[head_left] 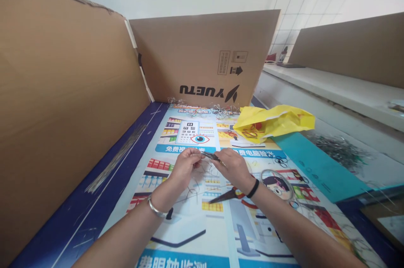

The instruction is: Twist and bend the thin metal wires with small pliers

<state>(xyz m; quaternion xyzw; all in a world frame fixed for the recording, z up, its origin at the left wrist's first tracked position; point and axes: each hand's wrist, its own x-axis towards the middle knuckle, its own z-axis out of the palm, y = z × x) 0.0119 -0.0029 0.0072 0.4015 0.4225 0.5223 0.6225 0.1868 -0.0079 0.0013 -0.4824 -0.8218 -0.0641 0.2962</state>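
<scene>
My left hand [187, 166] and my right hand [232, 168] meet over a printed poster [195, 226] that covers the table. Both pinch a small dark slender piece [211, 156] held between their fingertips; what it is I cannot make out. Thin wire loops [202, 179] lie on the poster just under the hands. A pair of scissors [229, 195] with red handles lies beneath my right wrist, which wears a black band. A silver bangle circles my left wrist.
Cardboard walls stand at the left [63, 104] and at the back [202, 57]. A yellow plastic bag [274, 121] lies at the back right, a teal sheet [315, 167] beside it. Piles of thin wire lie at left [116, 158] and right [341, 150].
</scene>
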